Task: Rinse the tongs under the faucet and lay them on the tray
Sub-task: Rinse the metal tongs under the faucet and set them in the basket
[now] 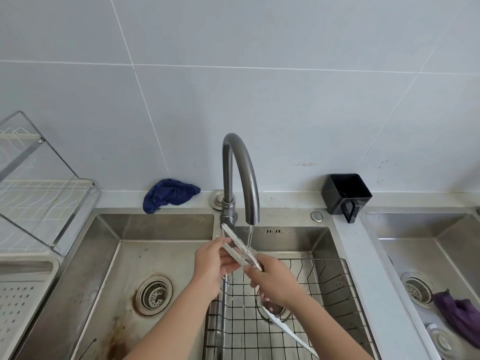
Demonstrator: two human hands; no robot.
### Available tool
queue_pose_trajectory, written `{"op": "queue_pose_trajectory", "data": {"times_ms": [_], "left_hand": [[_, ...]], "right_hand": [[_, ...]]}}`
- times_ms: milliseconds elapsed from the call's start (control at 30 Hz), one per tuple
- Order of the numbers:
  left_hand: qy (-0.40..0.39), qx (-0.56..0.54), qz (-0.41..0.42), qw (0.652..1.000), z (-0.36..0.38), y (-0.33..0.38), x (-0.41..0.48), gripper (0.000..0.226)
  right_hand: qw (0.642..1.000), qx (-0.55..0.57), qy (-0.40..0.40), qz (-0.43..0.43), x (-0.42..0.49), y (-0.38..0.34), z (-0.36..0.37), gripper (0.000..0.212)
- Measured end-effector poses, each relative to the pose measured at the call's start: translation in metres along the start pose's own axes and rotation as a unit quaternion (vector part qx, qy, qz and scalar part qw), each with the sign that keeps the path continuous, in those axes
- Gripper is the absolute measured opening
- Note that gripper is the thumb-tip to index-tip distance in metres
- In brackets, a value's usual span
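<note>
White serrated tongs are held slanted over the right basin, tips pointing up and left toward the faucet base. A thin stream of water runs from the grey curved faucet onto the middle of the tongs. My left hand grips the tongs near their toothed end. My right hand holds their lower handle end. A white perforated tray sits at the left edge, beside the left basin.
A black wire basket fills the right basin, with a white utensil lying in it. A dish rack stands above the tray. A blue cloth and black holder sit by the wall. Another sink holds a purple cloth.
</note>
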State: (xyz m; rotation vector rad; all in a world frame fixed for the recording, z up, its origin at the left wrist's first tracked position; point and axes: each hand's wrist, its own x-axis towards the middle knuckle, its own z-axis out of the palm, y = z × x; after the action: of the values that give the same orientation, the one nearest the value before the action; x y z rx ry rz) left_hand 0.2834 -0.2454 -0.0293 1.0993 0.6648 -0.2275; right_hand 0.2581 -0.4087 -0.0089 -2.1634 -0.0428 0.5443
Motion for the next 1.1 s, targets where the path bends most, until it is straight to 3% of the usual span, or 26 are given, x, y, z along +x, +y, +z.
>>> {"op": "queue_pose_trajectory", "data": {"times_ms": [200,300,367,433,500,567,700,833,1100], "left_hand": [[0.031,0.022,0.033,0.999,-0.026,-0.004,-0.006,0.021],[0.058,0.17,0.123,0.976,-0.035,-0.025,-0.014,0.022],[0.068,0.361,0.221,0.903,-0.044,-0.046,-0.023,0.021],[0.038,0.506,0.319,0.8,-0.053,-0.065,-0.029,0.02],[-0.016,0.617,0.346,0.706,-0.056,-0.082,-0.03,0.031],[-0.053,0.704,0.322,0.631,-0.059,-0.095,-0.029,0.049],[-0.077,0.764,0.322,0.554,-0.067,-0.106,-0.028,0.061],[-0.097,0.811,0.311,0.485,-0.072,-0.1,-0.032,0.046],[-0.061,0.815,0.35,0.458,-0.075,-0.107,-0.029,0.048]], "right_hand": [[0.999,-0.03,-0.002,-0.02,0.028,-0.027,0.009,0.016],[1.0,0.017,0.011,-0.011,0.037,-0.036,0.015,0.013],[0.999,0.038,0.019,-0.007,0.039,-0.039,0.016,0.014],[0.998,0.059,0.024,-0.007,0.039,-0.039,0.015,0.014],[0.997,0.066,0.032,-0.006,0.035,-0.036,0.013,0.012],[0.997,0.063,0.044,-0.005,0.028,-0.031,0.009,0.009],[0.997,0.055,0.056,0.006,0.007,-0.019,0.001,0.011],[0.998,0.017,0.059,0.023,-0.014,-0.007,-0.005,0.007],[0.996,-0.014,0.076,0.049,-0.044,0.006,-0.004,0.006]]}}
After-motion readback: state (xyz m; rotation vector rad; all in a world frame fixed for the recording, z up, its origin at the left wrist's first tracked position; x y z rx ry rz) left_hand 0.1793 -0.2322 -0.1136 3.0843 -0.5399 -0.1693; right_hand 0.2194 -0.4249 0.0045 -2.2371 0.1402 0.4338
